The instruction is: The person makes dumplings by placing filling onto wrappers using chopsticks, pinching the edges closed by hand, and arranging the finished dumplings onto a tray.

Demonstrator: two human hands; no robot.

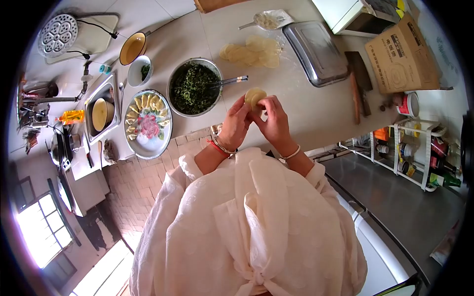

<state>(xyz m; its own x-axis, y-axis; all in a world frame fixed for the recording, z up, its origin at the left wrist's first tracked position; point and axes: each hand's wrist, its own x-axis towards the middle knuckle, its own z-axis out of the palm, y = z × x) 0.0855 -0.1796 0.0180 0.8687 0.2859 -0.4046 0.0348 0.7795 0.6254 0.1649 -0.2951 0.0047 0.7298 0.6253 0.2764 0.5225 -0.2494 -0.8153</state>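
Note:
Both hands meet over the counter's near edge, pinching a pale round dumpling wrapper (pixel 255 95) between the fingertips. My left hand (pixel 234 125) grips its left side and my right hand (pixel 274 122) its lower right side. Whether filling lies inside it cannot be made out. Just left of the hands is a metal bowl (pixel 171 93) of chopped green filling (pixel 193 89), with chopsticks (pixel 236 80) resting in it. Beyond the hands lie overlapping dough wrappers (pixel 252 52). Folded dumplings (pixel 152 102) line part of the floral plate (pixel 149 143) at the left.
Toward the back right are an upturned metal tray (pixel 316 52), a cleaver (pixel 359 71), a rolling pin (pixel 355 98) and a cardboard box (pixel 402 56). A scoop of flour (pixel 266 20) lies at the back. On the left are a small white bowl (pixel 134 74) and a sink (pixel 116 118).

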